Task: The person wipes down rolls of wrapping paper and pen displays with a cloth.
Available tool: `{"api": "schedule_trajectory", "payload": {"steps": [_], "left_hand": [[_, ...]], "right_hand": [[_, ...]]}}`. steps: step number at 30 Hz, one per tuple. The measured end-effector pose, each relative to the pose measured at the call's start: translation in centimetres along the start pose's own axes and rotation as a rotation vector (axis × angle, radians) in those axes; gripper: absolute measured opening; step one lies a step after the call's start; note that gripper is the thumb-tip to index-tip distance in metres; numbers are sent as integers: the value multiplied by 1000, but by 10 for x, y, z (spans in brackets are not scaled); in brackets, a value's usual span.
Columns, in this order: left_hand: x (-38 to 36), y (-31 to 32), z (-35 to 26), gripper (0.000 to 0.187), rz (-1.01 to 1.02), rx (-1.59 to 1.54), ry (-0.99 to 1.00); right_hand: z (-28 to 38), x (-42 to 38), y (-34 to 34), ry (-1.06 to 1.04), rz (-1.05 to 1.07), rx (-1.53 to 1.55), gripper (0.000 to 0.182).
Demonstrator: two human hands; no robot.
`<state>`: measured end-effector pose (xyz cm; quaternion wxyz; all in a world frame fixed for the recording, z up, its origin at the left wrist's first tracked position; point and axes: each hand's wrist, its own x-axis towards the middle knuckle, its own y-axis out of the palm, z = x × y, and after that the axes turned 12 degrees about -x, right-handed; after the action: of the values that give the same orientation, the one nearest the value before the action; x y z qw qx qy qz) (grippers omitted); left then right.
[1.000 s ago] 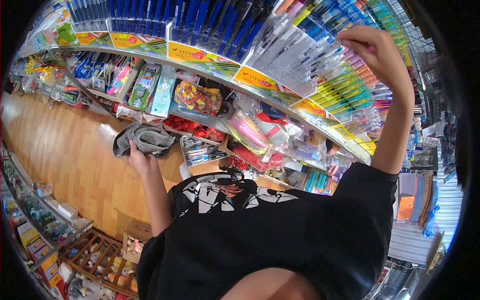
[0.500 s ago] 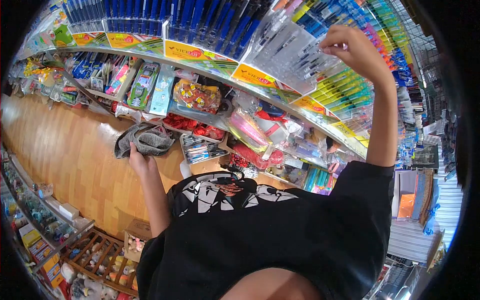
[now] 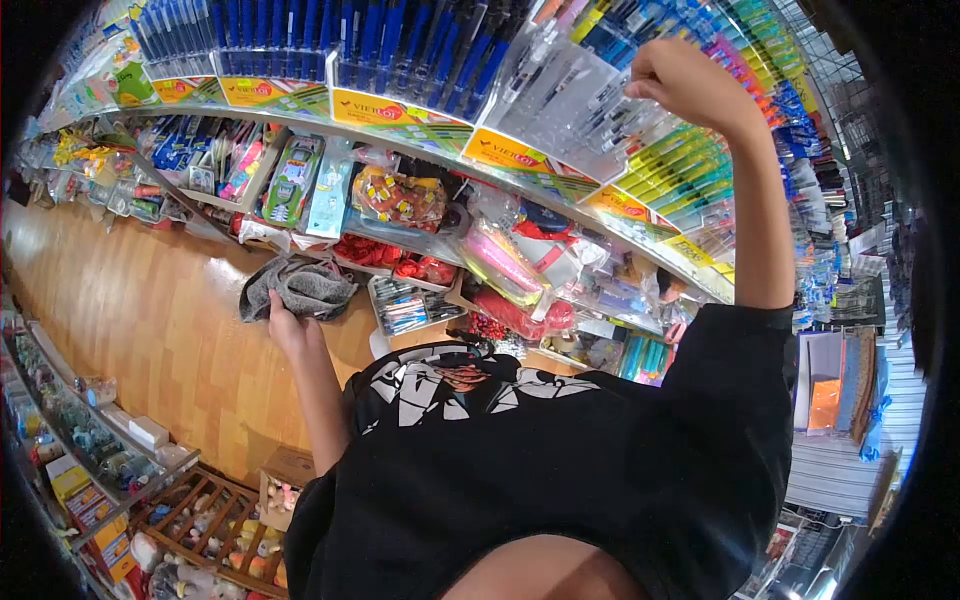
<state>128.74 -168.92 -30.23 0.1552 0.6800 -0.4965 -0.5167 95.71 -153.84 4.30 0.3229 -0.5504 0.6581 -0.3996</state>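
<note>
In my left hand [image 3: 293, 328] is a crumpled grey cloth [image 3: 312, 284], gripped at its near edge with my thumb on top. It hangs over the wooden floor beside the lower shelf. My right hand [image 3: 682, 82] is raised over the upper pen display, its fingers curled together at a compartment of clear pens [image 3: 565, 105]. Whatever those fingertips pinch, if anything, is too small to make out. Yellow-green pens [image 3: 675, 165] stand just below that hand, and blue pens [image 3: 385, 45] fill the compartments to the left.
Below the pens, a lower shelf holds a boxed green toy car [image 3: 290, 180], bagged goods and a white tray of pens [image 3: 410, 305]. Behind me on the left are a glass shelf [image 3: 150, 470] and a wooden crate of plush toys [image 3: 205, 520].
My right hand has shifted slightly left and up over the pens, fingers still curled. The view has moved a little; my left hand keeps hold of the grey cloth.
</note>
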Motion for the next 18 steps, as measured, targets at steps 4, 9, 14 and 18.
{"api": "schedule_trajectory", "payload": {"steps": [4,9,14,18], "left_hand": [[-3,0,-4,30,-18,23,-18],[7,-23,-7,29,23,8,-31],[5,-35,-21,27,13,-5,-3],[2,-34,-35,31,-57,-61,-40]], "right_hand": [[1,-1,5,-3,-33,-86,24],[0,-4,9,-12,-149,-114,28],[-3,10,-25,215,116,-85,42],[14,26,-19,138,-174,154,39]]}}
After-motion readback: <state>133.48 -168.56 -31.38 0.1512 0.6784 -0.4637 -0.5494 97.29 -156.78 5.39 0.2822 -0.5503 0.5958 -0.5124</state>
